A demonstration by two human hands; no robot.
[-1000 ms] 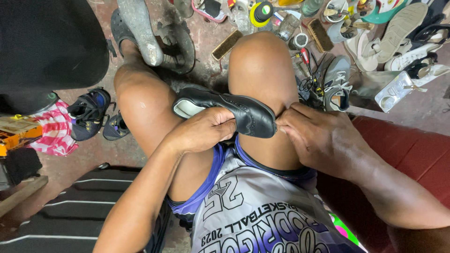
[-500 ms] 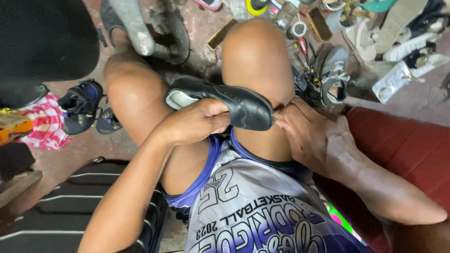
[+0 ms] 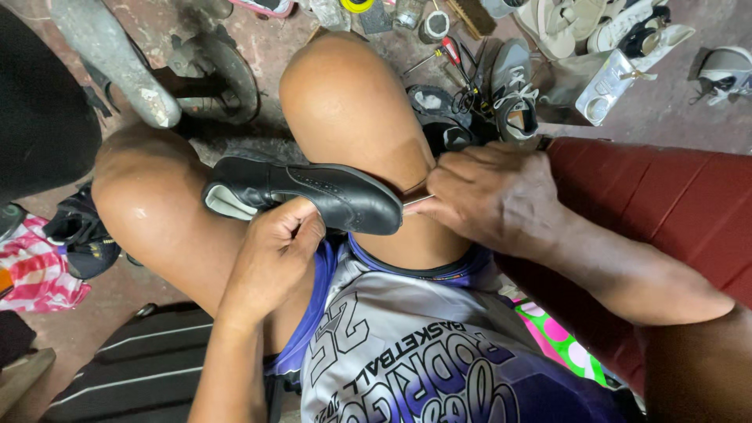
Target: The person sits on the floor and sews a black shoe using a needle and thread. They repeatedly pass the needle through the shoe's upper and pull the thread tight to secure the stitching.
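A black leather shoe [image 3: 313, 192] lies across my bare thighs, toe to the right, pale insole showing at its left end. My left hand [image 3: 274, 254] grips the shoe from below at its near side, thumb and fingers pinched on the sole edge. Just right of the toe, my right hand [image 3: 493, 200] is closed around a thin metal tool [image 3: 417, 200] whose tip reaches the shoe's toe. Both knees rise behind the shoe.
A red padded seat [image 3: 666, 196] runs along the right. Scattered shoes, sandals [image 3: 564, 31], a sneaker [image 3: 513, 86], small hand tools and tins lie on the stained floor ahead. An iron shoe last [image 3: 117, 63] stands at upper left. A striped cloth [image 3: 35, 270] lies left.
My right hand has drawn back a little to the right of the toe, and the metal tool now shows between it and the shoe. The left hand keeps its grip.
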